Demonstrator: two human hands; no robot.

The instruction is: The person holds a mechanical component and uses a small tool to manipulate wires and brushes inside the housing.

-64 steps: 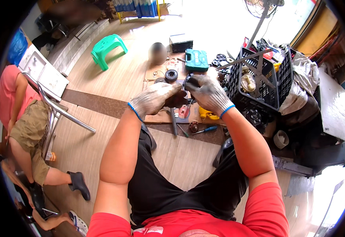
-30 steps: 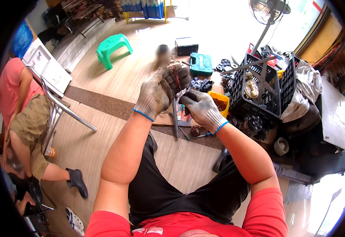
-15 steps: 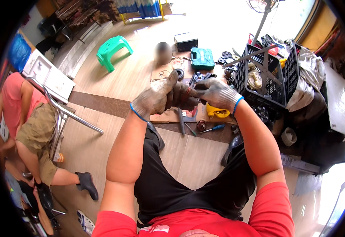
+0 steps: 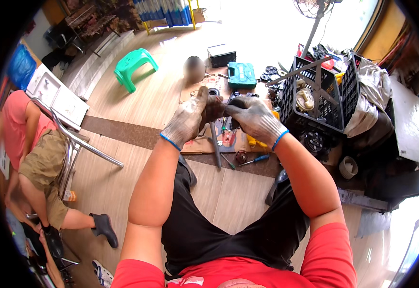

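Over the cardboard sheet [image 4: 193, 145], both my hands meet in worn, grease-stained work gloves. My left hand [image 4: 186, 118] is closed, thumb up, around something dark at its fingers. From the other side my right hand [image 4: 256, 118] closes in, its thumb and fingers pinched against the same dark spot. What they hold is hidden by the blackened gloves. Below them lie a long grey bar [image 4: 215, 148], a brown round part [image 4: 241, 156] and a blue-handled screwdriver [image 4: 256, 160]. A yellow piece [image 4: 253, 141] shows partly behind my right wrist.
A teal tool case [image 4: 241, 75] and a black box [image 4: 222, 56] stand beyond my hands. Black crates [image 4: 310, 120] full of parts crowd the right, below a fan [image 4: 315, 21]. A green stool [image 4: 136, 68] stands back left; another person [image 4: 39, 144] sits at the left.
My hands have shifted slightly left and up, and the right hand has turned and come closer to the left. More of the yellow piece is covered now.
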